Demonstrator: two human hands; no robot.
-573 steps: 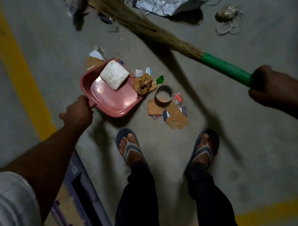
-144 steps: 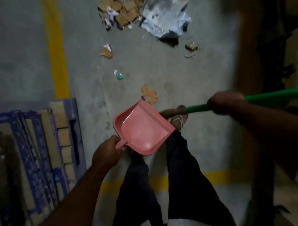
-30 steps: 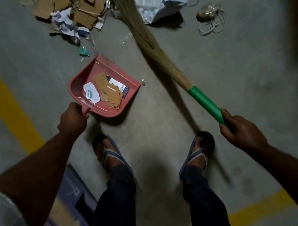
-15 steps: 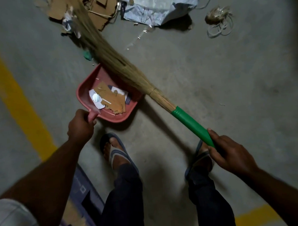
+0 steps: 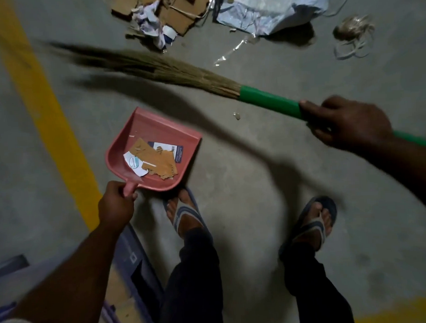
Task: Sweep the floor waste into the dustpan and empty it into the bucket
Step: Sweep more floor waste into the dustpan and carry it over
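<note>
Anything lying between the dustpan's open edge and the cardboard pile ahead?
Only the broom, gripped by the right hand, crosses between dustpan and cardboard pile; its shadow falls apart from it, so it looks lifted. The floor there looks bare; a small scrap lies off to the right.

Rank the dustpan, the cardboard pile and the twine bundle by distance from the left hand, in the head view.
1. Dustpan, held by the left hand at its handle.
2. Cardboard pile, ahead, top centre.
3. Twine bundle, far top right.
</note>
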